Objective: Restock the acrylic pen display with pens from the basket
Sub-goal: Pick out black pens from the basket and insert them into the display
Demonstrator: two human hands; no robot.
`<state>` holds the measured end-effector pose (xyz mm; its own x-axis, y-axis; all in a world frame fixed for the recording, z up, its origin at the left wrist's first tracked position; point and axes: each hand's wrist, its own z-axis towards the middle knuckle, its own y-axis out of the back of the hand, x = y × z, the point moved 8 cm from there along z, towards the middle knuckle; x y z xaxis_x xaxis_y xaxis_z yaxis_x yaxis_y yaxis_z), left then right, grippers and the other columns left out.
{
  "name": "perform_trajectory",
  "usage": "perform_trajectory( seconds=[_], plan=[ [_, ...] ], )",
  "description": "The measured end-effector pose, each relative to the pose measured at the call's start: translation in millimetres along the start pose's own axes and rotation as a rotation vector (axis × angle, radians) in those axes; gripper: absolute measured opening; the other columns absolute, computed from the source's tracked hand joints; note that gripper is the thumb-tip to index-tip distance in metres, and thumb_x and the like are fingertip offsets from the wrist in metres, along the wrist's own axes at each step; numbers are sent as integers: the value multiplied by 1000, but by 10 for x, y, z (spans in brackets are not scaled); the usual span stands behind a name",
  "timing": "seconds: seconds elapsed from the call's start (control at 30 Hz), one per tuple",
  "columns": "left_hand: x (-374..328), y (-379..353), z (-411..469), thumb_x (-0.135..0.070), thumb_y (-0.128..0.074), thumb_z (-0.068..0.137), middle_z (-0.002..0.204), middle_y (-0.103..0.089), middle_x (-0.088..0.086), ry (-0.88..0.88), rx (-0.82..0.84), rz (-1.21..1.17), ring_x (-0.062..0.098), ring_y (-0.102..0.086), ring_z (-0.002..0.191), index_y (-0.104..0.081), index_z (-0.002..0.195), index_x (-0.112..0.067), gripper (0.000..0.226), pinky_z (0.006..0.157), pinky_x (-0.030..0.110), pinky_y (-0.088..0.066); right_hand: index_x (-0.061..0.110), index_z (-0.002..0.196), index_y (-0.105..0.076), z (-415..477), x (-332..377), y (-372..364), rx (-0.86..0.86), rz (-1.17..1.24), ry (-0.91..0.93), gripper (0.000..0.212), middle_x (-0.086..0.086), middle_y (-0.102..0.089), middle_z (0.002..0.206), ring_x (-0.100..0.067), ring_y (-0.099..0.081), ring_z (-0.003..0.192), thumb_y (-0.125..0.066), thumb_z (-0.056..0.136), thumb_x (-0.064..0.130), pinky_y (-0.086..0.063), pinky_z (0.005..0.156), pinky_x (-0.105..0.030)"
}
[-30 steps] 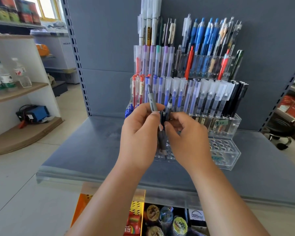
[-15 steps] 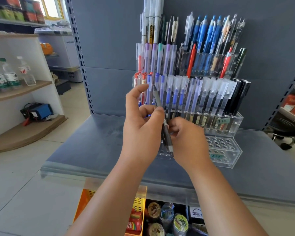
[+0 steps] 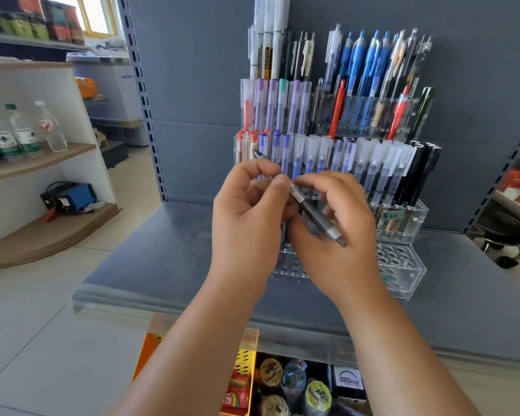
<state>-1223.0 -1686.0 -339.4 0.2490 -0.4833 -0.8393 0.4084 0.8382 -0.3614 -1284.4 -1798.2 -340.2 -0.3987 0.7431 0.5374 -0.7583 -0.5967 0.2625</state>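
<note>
The pen (image 3: 316, 215) has swung from nearly upright to a long slant, and the left thumb, which stuck up half a second ago, has curled down onto it. The left hand (image 3: 246, 217) pinches the upper barrel between thumb and forefinger, and the pen's top end pokes out above and to the left of that hand's knuckles. From there the pen runs down to the right and lies across the right hand (image 3: 339, 235). That hand's fingers are curled, with the forefinger bent over the barrel by the pale label. The pen's lower end sticks out past the right hand's near side. The two hands touch at the fingertips. A dark strip shows in the gap between them, too hidden to name.

The display (image 3: 404, 267) stands just behind both hands. Its low front row of holes shows to the right of the right hand, and rows of standing pens rise above the fingers. Below the wrists lies the grey shelf (image 3: 162, 250).
</note>
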Motion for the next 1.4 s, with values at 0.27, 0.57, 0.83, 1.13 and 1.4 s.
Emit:
perform_trajectory(
  seconds=[0.27,0.57,0.83,1.13,1.4],
  plan=[
    [71,-6,-30,-14,-49,100,72,-53,6,49,-28,119,19,-44,66,-54,91,-10,12,61,35,-38,32,103,-71,79,188,113,-33,312,-43,30,13,-71,99,-8,-70,93,-77,84,11,-55,79,-23],
    [82,-12,-57,-21,-40,104,58,-42,-7,-12,-3,307,12,-38,56,-47,67,-18,38,50,25,-34,35,88,-68,76,152,130,-79,268,-121,26,10,-70,79,-9,-69,70,-80,82,13,-55,62,-21],
    [203,134,11,-17,-48,94,58,-43,1,43,-42,348,18,-36,56,-58,73,-14,24,56,35,-31,24,90,-71,-4,-251,32,-33,176,-337,11,14,-69,76,0,-65,70,-78,85,17,-50,65,-14],
    [251,201,40,-8,-50,94,56,-49,-3,56,-46,381,13,-37,52,-58,75,-17,22,48,26,-33,31,85,-68,-71,-363,-32,14,19,-379,13,18,-67,72,2,-63,69,-78,84,23,-50,62,-13],
    [246,220,41,-13,-52,90,54,-53,-7,49,-48,418,11,-48,53,-59,74,-23,20,56,31,-40,28,82,-67,-115,-436,-94,80,-89,-422,12,18,-64,69,4,-60,65,-78,84,26,-47,59,-12]
  ],
)
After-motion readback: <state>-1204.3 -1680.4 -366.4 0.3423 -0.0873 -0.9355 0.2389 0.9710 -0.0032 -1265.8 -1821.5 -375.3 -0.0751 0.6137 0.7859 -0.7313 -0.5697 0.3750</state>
